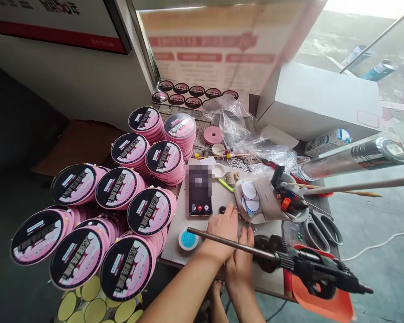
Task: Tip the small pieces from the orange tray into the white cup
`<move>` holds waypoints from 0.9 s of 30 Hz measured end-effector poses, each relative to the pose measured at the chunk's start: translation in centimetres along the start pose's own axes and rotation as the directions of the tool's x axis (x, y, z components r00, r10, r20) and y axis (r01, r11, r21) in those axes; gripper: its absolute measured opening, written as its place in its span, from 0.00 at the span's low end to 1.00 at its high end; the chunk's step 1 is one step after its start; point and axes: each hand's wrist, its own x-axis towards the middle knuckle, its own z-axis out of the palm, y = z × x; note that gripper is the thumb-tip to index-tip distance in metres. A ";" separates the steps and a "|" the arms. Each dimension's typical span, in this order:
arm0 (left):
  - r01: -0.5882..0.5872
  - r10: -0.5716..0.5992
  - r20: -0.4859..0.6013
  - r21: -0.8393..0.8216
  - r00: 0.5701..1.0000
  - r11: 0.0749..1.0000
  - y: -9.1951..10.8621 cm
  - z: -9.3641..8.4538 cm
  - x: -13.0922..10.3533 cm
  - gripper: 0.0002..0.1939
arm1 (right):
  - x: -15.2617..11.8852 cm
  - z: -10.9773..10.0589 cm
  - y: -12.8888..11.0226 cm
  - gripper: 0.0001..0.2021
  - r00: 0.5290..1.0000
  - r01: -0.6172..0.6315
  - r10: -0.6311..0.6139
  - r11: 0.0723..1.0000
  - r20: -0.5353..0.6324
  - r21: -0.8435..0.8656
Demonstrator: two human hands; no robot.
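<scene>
Neither hand grips anything: the left hand (223,233) lies flat, fingers stretched toward a small black round knob (222,209) on the pale board (175,244), and the right hand (241,260) rests open beside it, under a long threaded steel rod (229,242). A black phone (199,190) stands just behind.

text: none legible | round fans (150,211): print blurred | wall poster (222,49): blurred

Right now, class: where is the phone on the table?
The phone lies mid-table, just beyond the left hand, right of the pink disc stacks.
</scene>
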 end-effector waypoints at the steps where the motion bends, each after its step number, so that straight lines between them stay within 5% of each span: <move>1: -0.007 0.007 0.019 0.004 1.000 1.000 0.1 -0.1 0.2 0.23 | 0.3 0.0 0.1 0.41 1.000 -0.010 0.010 1.000 -0.008 -0.015; 7: -0.083 0.082 0.081 0.005 0.993 0.997 0.2 -1.3 0.8 0.21 | 1.6 0.5 0.8 0.39 0.996 -0.092 0.092 0.984 -0.008 -0.153; 13: -0.136 0.139 0.144 -0.030 0.980 0.990 -0.2 -1.1 0.6 0.21 | 1.2 1.5 2.6 0.27 0.989 0.109 -0.126 0.976 -0.079 -0.190; 16: -0.138 0.144 0.182 -0.048 0.973 0.989 -0.3 -0.9 0.2 0.22 | 1.0 1.2 2.3 0.25 0.996 0.066 -0.072 0.991 -0.048 -0.114; 19: -0.113 0.122 0.176 -0.056 0.977 0.992 -0.3 -1.1 -0.3 0.21 | 1.1 0.6 1.5 0.27 1.000 -0.019 0.018 0.996 -0.015 -0.082; 27: 0.001 0.008 0.106 -0.086 0.994 0.996 -0.5 -1.1 -0.7 0.19 | 1.1 0.6 0.4 0.36 0.999 -0.018 0.025 0.985 0.037 -0.174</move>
